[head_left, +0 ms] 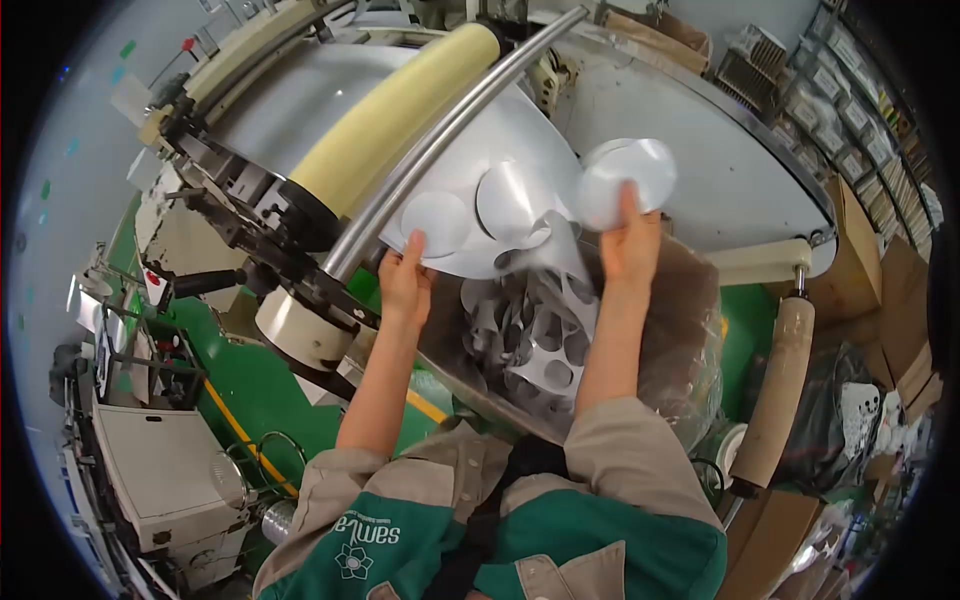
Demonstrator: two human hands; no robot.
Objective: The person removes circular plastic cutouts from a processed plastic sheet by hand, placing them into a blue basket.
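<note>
A silvery-white sheet (520, 130) with round cuts comes out below the metal bar and hangs toward me. My left hand (405, 285) is closed on the sheet's near left edge, thumb on top beside a round disc (436, 222) lying in the sheet. To its right a second disc (507, 203) curls partly up from its cut. My right hand (632, 248) holds a few loose white discs (625, 170) between thumb and fingers, right of the sheet. The sheet's cut-out end (560, 255) droops into a plastic-lined bin (675, 320) below.
A yellow roller (395, 120) and a shiny metal bar (450, 145) cross the machine above the sheet. Perforated scrap (540, 340) fills the bin. A grey machine panel (690, 140) stands at right, with a brown roll (780, 390) below it. Cardboard boxes (855, 245) line the right side.
</note>
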